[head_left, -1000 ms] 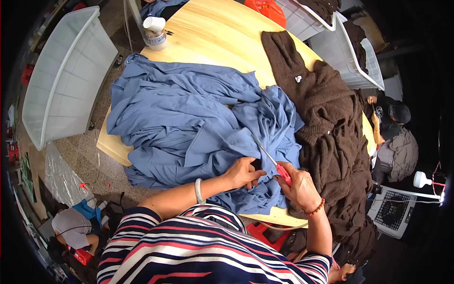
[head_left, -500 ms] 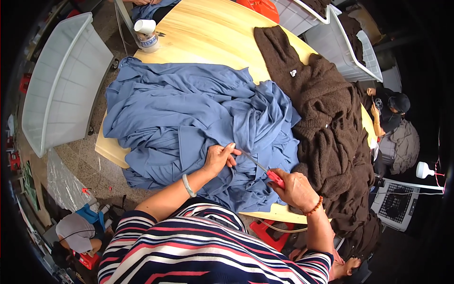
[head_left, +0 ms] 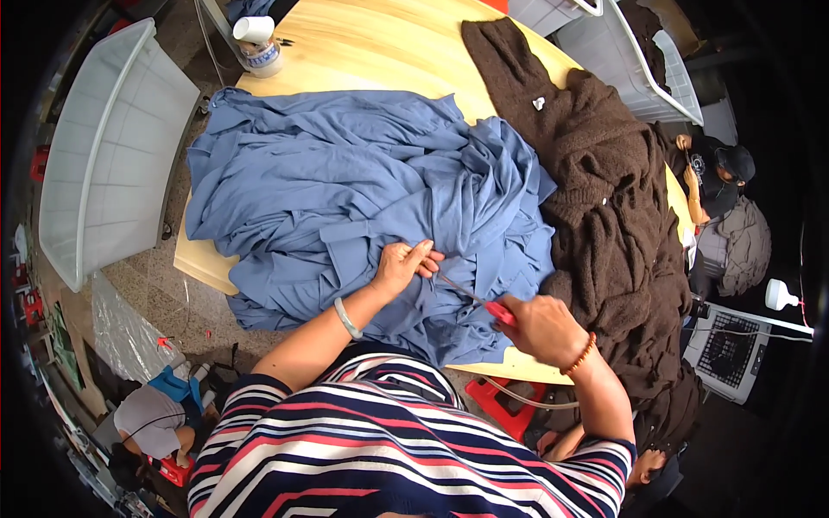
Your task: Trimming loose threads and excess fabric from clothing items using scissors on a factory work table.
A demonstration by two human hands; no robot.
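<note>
Right hand grips red-handled metal tool; left hand pinched, contents unclear, over crumpled blue fabric by light-wood counter's near edge. Probably tip work; next needs steady fabric.

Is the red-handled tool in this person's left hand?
No, the right hand grips the red-handled tool, while the left hand is at the blue cloth.

Navy, white and red striped top, pale bangle, beaded bracelet
</note>
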